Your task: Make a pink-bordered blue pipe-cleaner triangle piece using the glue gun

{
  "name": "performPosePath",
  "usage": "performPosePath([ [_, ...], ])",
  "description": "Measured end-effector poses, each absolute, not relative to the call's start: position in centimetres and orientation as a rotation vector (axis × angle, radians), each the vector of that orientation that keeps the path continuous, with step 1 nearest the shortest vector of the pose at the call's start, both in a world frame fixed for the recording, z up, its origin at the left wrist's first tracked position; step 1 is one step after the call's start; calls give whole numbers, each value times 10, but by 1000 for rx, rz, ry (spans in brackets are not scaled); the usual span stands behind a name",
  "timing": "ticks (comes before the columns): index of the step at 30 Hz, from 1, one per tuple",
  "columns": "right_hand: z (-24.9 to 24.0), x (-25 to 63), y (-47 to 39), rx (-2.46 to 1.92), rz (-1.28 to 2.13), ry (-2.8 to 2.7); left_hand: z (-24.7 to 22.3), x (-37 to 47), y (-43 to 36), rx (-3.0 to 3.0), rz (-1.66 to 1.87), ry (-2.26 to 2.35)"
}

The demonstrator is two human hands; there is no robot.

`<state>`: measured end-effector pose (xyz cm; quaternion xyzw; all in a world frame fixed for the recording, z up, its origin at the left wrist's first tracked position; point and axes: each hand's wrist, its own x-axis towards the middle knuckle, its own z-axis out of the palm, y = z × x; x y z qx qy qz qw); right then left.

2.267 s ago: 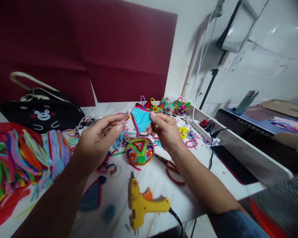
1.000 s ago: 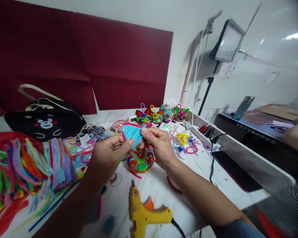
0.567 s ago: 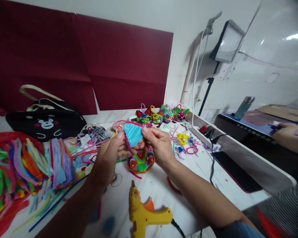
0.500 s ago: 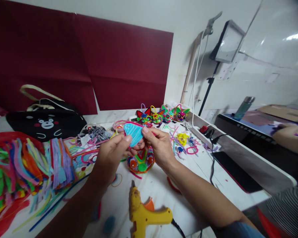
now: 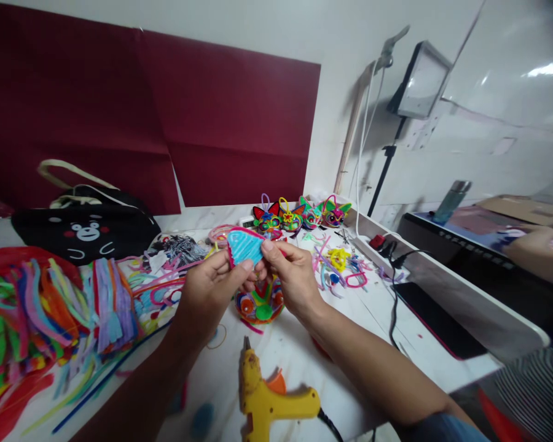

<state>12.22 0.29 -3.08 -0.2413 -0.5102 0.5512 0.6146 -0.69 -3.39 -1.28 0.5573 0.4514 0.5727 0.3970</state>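
Between my two hands is a blue ear-shaped piece [image 5: 245,247] with a pink-red pipe-cleaner edge. My left hand [image 5: 211,279] pinches its lower left side with the thumb on the blue face. My right hand [image 5: 291,270] grips the right corner, thumb on top, and its other fingers curl behind. Below the hands lies a colourful pipe-cleaner animal face [image 5: 261,307] with orange eyes and a green nose, its top partly hidden by my fingers. A yellow glue gun [image 5: 270,399] with an orange trigger lies nearer to me, nozzle pointing away.
Bundles of coloured pipe cleaners [image 5: 110,307] fill the left side, before a black bag [image 5: 83,230]. Several finished animal faces [image 5: 299,215] stand at the back. Pipe-cleaner scraps [image 5: 338,261], a black phone [image 5: 437,319] and a cable lie rightward. Another person's hand [image 5: 537,252] is far right.
The blue piece has tilted and shifted slightly left, showing more of its pink-red edge. My left thumb has slid lower right along it. Both hands keep hold.
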Motion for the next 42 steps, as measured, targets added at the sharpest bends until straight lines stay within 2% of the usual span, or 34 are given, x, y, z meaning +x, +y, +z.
performPosePath([
  [24,-31,121,0,-533,1105,-1411,-13,-5,-32,1228,1555,1132],
  [31,-28,118,-4,-455,1200,-1385,-14,-8,-32,1235,1552,1127],
  [42,-25,121,-2,-582,1268,-1296,-9,-7,-35,1322,1564,1210],
])
